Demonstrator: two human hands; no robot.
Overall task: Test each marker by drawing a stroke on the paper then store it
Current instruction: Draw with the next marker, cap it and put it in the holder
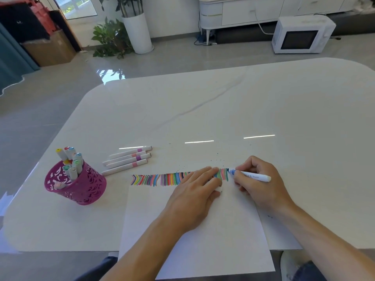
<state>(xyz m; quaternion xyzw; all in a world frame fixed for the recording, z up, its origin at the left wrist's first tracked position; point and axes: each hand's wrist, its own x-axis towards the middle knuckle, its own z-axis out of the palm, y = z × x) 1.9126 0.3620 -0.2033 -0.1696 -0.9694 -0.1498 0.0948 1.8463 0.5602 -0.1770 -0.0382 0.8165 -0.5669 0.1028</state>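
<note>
A white sheet of paper (182, 240) lies at the table's near edge, with a row of coloured strokes (158, 179) along its top. My right hand (261, 185) grips a white marker with a blue tip (251, 175), the tip touching the paper at the right end of the row. My left hand (192, 197) presses flat on the paper, fingers over some strokes, and a small white cap (219, 189) peeks out under its fingers. Several capped markers (127, 160) lie left of the paper. A magenta cut-out pen cup (81, 185) holds several markers.
The white table (263, 118) stretches far behind and to the right of the paper. Small ink specks (203, 161) dot the table above the strokes. On the floor beyond stand a potted plant (138, 31) and a white microwave (300, 35).
</note>
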